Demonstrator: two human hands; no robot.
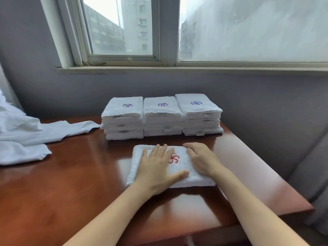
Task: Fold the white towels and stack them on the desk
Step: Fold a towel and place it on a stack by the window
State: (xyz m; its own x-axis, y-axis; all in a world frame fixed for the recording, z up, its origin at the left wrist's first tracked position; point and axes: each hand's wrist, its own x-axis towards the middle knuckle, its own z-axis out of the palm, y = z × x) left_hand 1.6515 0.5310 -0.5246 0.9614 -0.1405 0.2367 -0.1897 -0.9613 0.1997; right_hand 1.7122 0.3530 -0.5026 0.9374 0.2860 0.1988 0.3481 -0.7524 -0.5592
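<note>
The folded towel (pixel 181 168), marked with a red emblem, is lying flat on the desk (pixel 71 183) directly in front of the person. The left hand (pixel 159 167) is pressing on its top face with the fingers straight and spread, covering the left and centre portions. The right hand (pixel 202 158) is resting along the right edge with the fingers together and lightly bent toward the far right corner; it is not showing a closed grip. The towel is appearing wider from left to right than from near to far, so its long axis is running across the person. Three stacks are standing side by side just beyond it, toward the window: the left stack (pixel 124 119), the middle stack (pixel 162 118) and the right stack (pixel 199 114), each topped with a blue emblem. The middle stack is lying almost straight ahead of the towel. Both hands are sitting equally close to the towel, so a two-handed lift is looking practical, with travel directed away from the body. Loose towels (pixel 26 139) are lying unfolded at the left end of the desk, nearer the left hand, indicating that folding work is remaining.
</note>
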